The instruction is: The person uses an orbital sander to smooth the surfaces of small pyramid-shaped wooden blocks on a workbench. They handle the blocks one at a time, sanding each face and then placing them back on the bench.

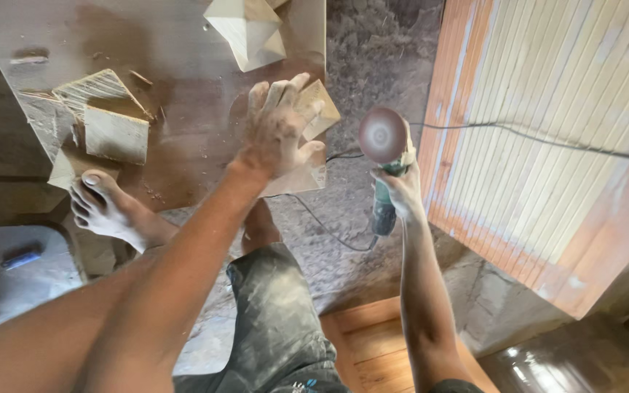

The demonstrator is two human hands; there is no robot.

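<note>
My left hand rests flat, fingers spread, on a pale wooden piece at the right edge of a dusty brown board. My right hand grips the green body of an angle grinder, its round sanding disc facing up and held in the air just right of the wooden piece, apart from it. The grinder's black cable runs off to the right. My bare left foot presses on the board's near edge.
Several cut wooden blocks lie on the board's left side, and a pale faceted wooden shape sits at the top. A slatted wooden panel leans at the right. Dusty ground lies between. A blue object lies at lower left.
</note>
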